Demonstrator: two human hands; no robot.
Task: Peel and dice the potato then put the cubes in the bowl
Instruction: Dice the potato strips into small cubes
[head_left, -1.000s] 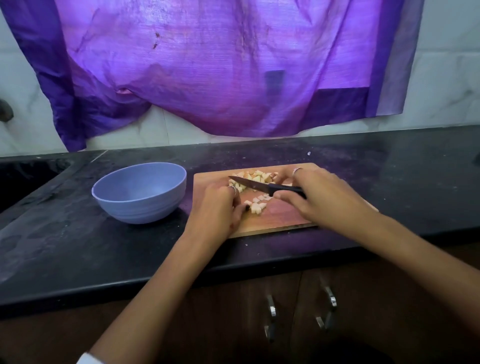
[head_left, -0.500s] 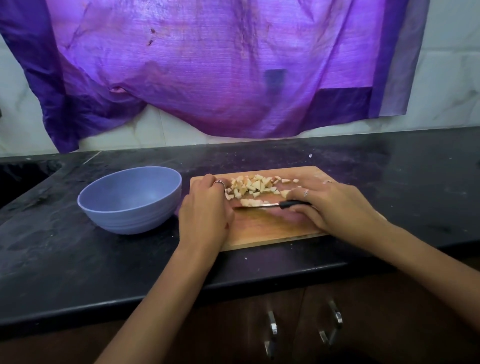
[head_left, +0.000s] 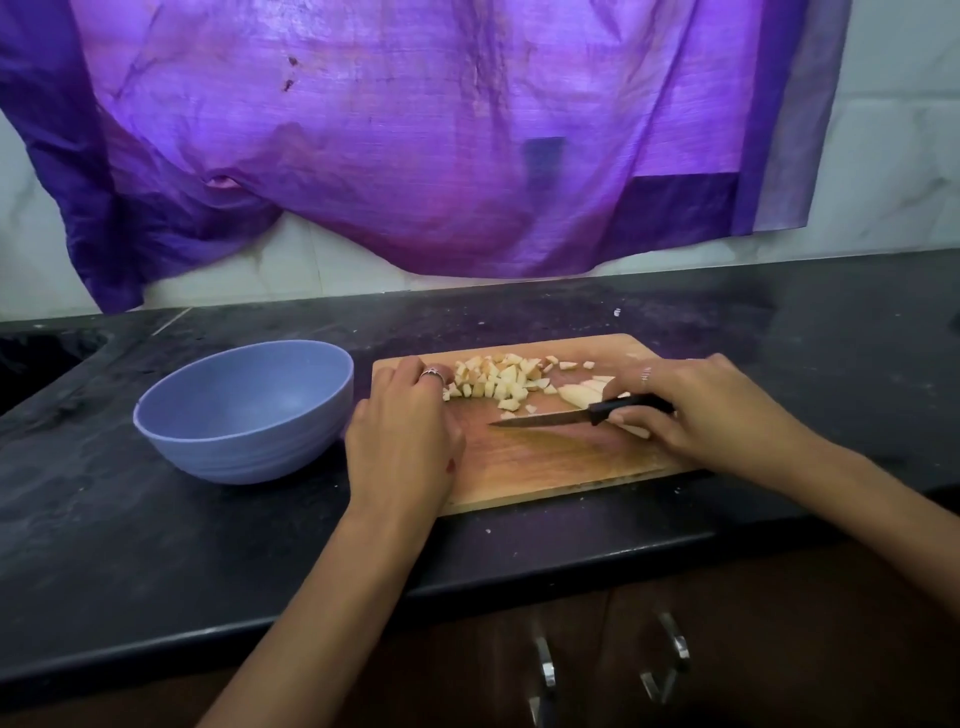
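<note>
On the dark table (head_left: 156, 519), the bowl (head_left: 244, 410) stands farthest left, holding nothing and just beside the left edge of the board (head_left: 545, 467). The left hand (head_left: 400, 441) rests on that near-left corner, fingers curled toward the cubes (head_left: 493, 382); whether it grips anything I cannot tell. The cubes lie in a loose heap along the board's far side, between the two hands, nearer the left one. Right of them sit a few uncut slices (head_left: 582, 392). The knife (head_left: 571, 413) lies almost flat, its long axis running left-right, tip toward the left hand. The right hand (head_left: 717, 410) grips its black handle. Likely next: dice those slices or sweep the heap leftward. The bowl sits below the board's left edge, with bare board in front of the heap.
</note>
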